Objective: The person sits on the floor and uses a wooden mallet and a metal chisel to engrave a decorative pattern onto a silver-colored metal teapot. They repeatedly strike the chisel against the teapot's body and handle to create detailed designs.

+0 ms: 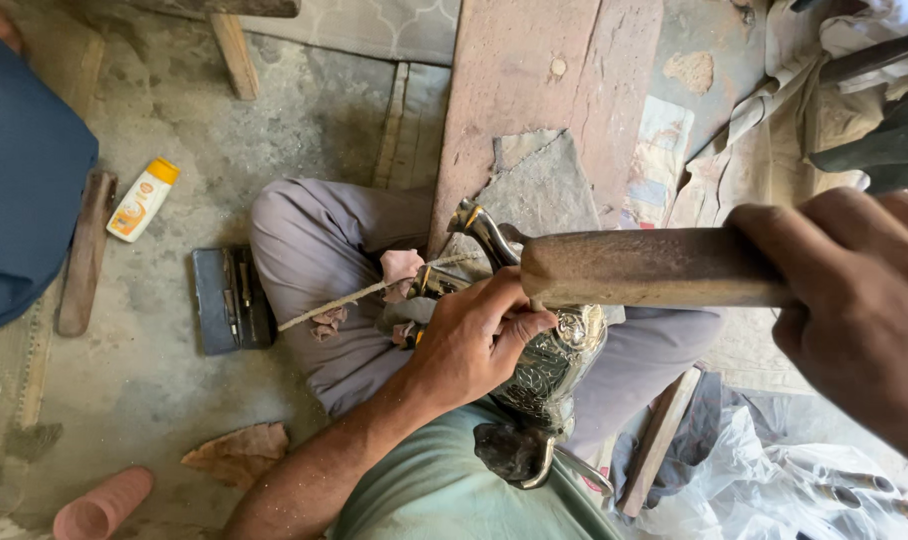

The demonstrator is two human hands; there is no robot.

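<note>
My left hand (471, 340) is closed around a thin metal punch held upright against an ornate engraved metal vessel (559, 362) that rests in my lap. My right hand (854, 295) grips a thick wooden mallet handle (649, 267), raised level above the vessel, its round end close over my left hand's fingers. The vessel has a curved spout or handle (482, 230) pointing away from me. A thin cord (349, 298) runs from the vessel out to the left over my knee.
A reddish wooden plank (534, 90) lies ahead. On the concrete floor to the left sit a dark tool case (232, 298), a white and orange bottle (142, 200) and a wooden stick (82, 255). A pink cup (102, 505) lies bottom left. Crumpled plastic sheet (774, 480) is at right.
</note>
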